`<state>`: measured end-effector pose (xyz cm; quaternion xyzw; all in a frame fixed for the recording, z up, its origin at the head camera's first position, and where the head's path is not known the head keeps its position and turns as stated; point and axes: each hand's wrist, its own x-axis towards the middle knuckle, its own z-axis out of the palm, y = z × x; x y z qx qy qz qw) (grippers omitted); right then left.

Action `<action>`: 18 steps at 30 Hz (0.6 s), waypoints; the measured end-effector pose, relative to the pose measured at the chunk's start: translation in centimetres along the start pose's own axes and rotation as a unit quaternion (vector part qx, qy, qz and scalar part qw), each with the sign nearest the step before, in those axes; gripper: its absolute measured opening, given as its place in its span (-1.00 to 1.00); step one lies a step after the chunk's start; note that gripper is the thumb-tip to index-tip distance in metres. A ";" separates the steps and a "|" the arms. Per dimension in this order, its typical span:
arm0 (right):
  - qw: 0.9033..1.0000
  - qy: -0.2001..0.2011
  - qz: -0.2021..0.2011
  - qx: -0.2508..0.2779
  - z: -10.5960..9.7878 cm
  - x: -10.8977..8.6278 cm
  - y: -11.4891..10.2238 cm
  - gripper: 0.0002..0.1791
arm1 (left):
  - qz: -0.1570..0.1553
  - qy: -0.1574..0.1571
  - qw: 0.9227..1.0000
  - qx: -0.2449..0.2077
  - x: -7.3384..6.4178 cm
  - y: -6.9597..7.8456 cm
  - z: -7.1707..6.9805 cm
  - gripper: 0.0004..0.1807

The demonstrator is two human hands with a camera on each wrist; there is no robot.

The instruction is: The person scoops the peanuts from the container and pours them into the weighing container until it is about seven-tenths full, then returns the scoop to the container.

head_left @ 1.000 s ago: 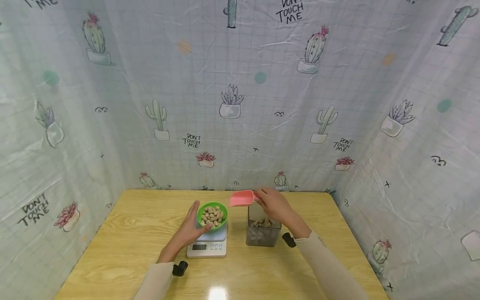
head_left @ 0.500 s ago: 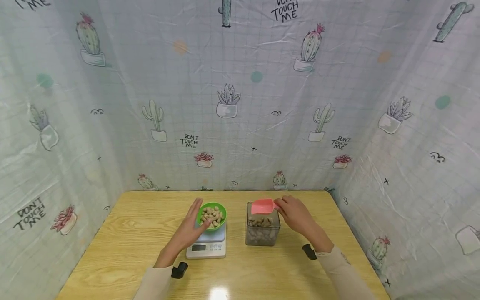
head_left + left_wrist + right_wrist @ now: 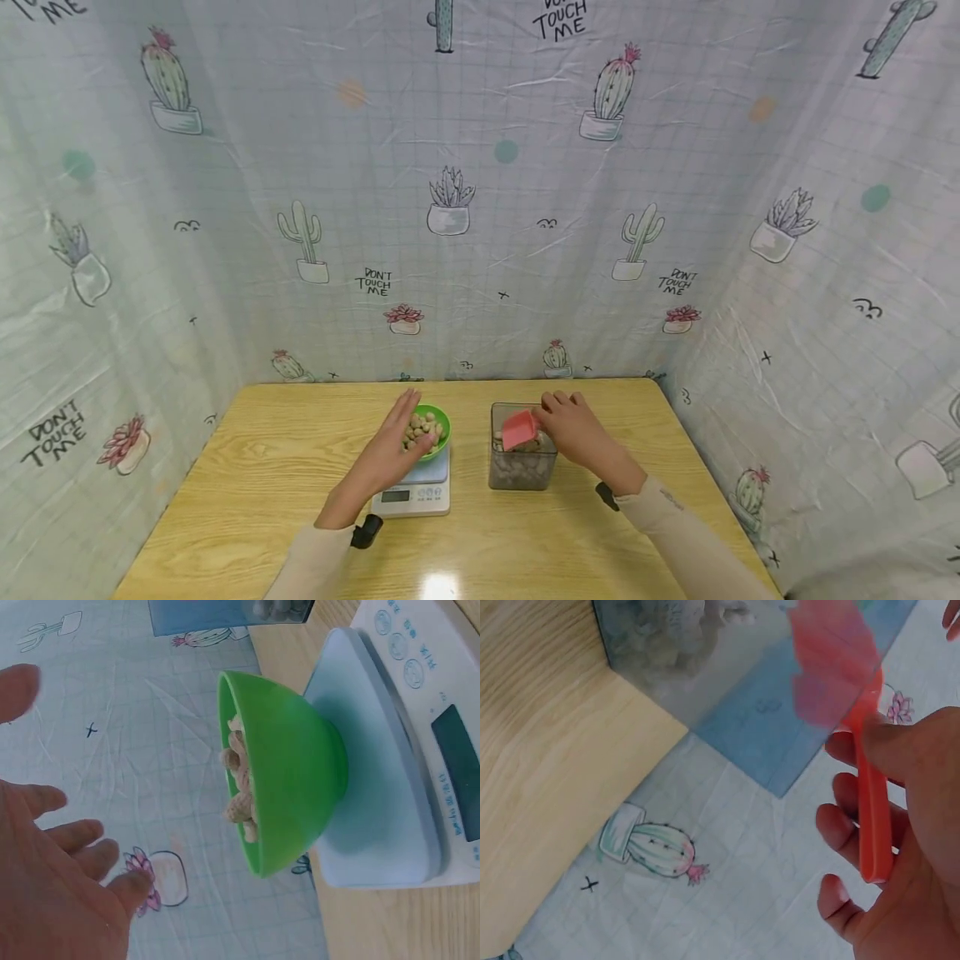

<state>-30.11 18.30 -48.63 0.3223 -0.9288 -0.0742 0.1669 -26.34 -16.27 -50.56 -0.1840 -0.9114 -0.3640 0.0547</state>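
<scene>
My right hand [image 3: 576,427] grips the handle of a pink scoop [image 3: 874,810], thumb across it. In the head view the scoop's blade [image 3: 519,430] tips down inside a clear grey square container [image 3: 521,477] partly filled with peanuts. Through the container's wall, the right wrist view shows the blade as a blurred pink shape. A green bowl [image 3: 292,765] of peanuts [image 3: 418,433] stands on a white kitchen scale [image 3: 431,502]. My left hand [image 3: 384,454] is beside the bowl with fingers extended; in the left wrist view a gap separates it from the rim.
Everything stands on a wood-grain table [image 3: 285,467]. Behind it and at both sides hangs a pale curtain [image 3: 480,275] with cactus prints. The scale's dark display [image 3: 396,496] faces the near edge. The container is to the right of the scale.
The pink scoop has gone right from between the bowl and the container, then down into the container, its blade tilting. My left hand has stayed by the bowl, its fingers shifting slightly over it.
</scene>
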 end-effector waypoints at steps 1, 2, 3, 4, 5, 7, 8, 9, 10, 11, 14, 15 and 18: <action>1.000 -0.005 -0.003 -0.007 0.1 0.1 -0.2 -0.86 | -0.002 -0.004 1.000 0.007 0.0 0.1 0.0 -0.13; 1.000 -0.011 -0.007 -0.013 0.3 0.1 -0.3 -0.86 | -0.003 -0.008 1.000 0.012 -0.1 0.2 0.0 -0.14; 1.000 -0.016 -0.011 -0.017 0.4 0.1 -0.5 -0.85 | -0.004 -0.013 1.000 0.015 -0.1 0.3 0.0 -0.14; 0.999 -0.022 -0.014 -0.021 0.5 0.0 -0.7 -0.85 | -0.006 -0.018 1.000 0.021 -0.2 0.4 0.0 -0.14; 0.999 -0.026 -0.018 -0.024 0.5 0.0 -0.8 -0.83 | -0.008 -0.022 1.000 0.019 -0.2 0.5 0.0 -0.14; 0.999 -0.033 -0.022 -0.020 0.6 -0.2 -1.1 -0.81 | -0.010 -0.027 0.999 0.024 -0.3 0.6 0.0 -0.14; 0.999 -0.033 -0.020 -0.012 0.6 -0.1 -1.2 -0.81 | -0.007 -0.026 0.999 0.027 -0.3 0.6 0.0 -0.14; 0.999 -0.036 -0.015 -0.001 0.6 -0.1 -1.2 -0.79 | -0.008 -0.025 0.999 0.031 -0.2 0.7 0.0 -0.14; 0.999 -0.036 -0.008 0.009 0.5 -0.1 -1.2 -0.75 | -0.007 -0.023 0.999 0.042 -0.2 0.8 0.0 -0.14; 0.999 -0.036 0.000 0.023 0.5 0.0 -1.2 -0.70 | -0.006 -0.019 0.998 0.056 -0.1 1.0 -0.1 -0.15; 0.997 -0.030 0.028 0.068 0.3 0.2 -1.1 -0.56 | -0.003 -0.008 0.995 0.100 0.3 1.5 -0.2 -0.16; 0.996 -0.027 0.037 0.082 0.2 0.2 -1.1 -0.50 | -0.004 -0.005 0.994 0.111 0.5 1.8 -0.2 -0.17; 0.993 -0.018 0.053 0.104 -0.1 0.3 -0.9 -0.38 | -0.006 -0.005 0.991 0.136 1.0 2.4 -0.2 -0.17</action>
